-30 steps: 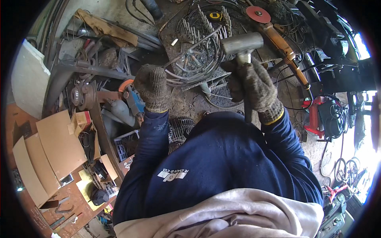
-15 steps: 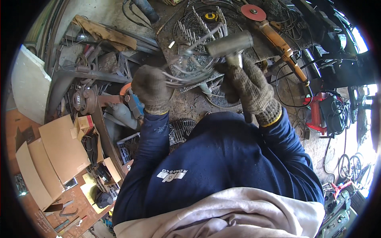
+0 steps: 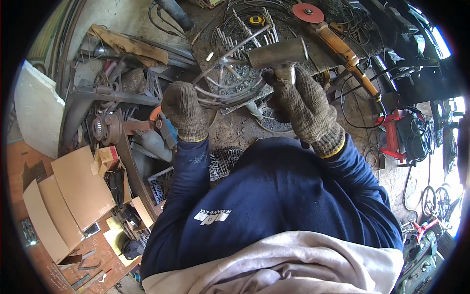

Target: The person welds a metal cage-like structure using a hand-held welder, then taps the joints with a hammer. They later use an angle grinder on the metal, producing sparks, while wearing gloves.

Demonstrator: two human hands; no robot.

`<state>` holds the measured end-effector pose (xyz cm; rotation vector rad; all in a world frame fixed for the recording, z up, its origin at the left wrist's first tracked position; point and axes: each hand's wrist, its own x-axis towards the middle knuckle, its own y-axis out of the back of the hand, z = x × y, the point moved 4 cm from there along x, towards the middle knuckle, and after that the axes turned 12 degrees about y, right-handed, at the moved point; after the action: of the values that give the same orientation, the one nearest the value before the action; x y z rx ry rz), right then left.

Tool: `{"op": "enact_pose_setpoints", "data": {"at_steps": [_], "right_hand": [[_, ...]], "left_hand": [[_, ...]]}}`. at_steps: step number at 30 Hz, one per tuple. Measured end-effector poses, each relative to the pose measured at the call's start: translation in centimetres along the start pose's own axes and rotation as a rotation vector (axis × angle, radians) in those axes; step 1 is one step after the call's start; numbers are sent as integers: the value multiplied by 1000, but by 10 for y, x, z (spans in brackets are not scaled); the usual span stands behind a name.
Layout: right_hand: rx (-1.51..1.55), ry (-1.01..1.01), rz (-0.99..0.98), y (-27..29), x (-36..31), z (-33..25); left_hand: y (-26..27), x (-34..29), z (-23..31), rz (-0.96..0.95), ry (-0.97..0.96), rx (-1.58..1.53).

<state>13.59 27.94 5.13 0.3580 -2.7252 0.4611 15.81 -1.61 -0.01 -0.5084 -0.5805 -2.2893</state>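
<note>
Your right hand [image 3: 303,105] grips the handle of a hammer [image 3: 276,54] above the bench [image 3: 201,48]. The hammer's head lies crosswise, its right end slightly higher in view, and the handle points back toward your body. Your left hand [image 3: 185,110] is closed on the left end of a metal frame [image 3: 232,100], whose straight bar slants away to the right; its curved rods bow toward you. At left sits an open cardboard box [image 3: 81,181]; the contents of the plastic crate [image 3: 157,185] near your left sleeve [image 3: 188,166] are unclear.

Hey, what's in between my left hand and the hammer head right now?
In the head view, a frame of bent metal rods spans the stretch between your left hand and the hammer head.
</note>
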Motion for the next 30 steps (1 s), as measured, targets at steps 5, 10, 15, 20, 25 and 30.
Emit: {"op": "enact_pose_setpoints", "data": {"at_steps": [5, 10, 15, 20, 25, 30], "right_hand": [[-169, 129, 20, 1, 2, -37], [-839, 650, -89, -6, -8, -3], [-286, 285, 19, -6, 2, -24], [-563, 264, 48, -3, -4, -52], [-880, -26, -287, -16, 9, -28], [-767, 271, -135, -3, 6, -47]], "left_hand": [[13, 4, -6, 162, -543, 445], [-2, 1, 27, -161, 42, -126], [1, 3, 58, 231, -855, 740], [0, 8, 44, -121, 150, -414], [4, 11, 46, -172, 218, -91], [12, 9, 42, 46, -261, 68]]}}
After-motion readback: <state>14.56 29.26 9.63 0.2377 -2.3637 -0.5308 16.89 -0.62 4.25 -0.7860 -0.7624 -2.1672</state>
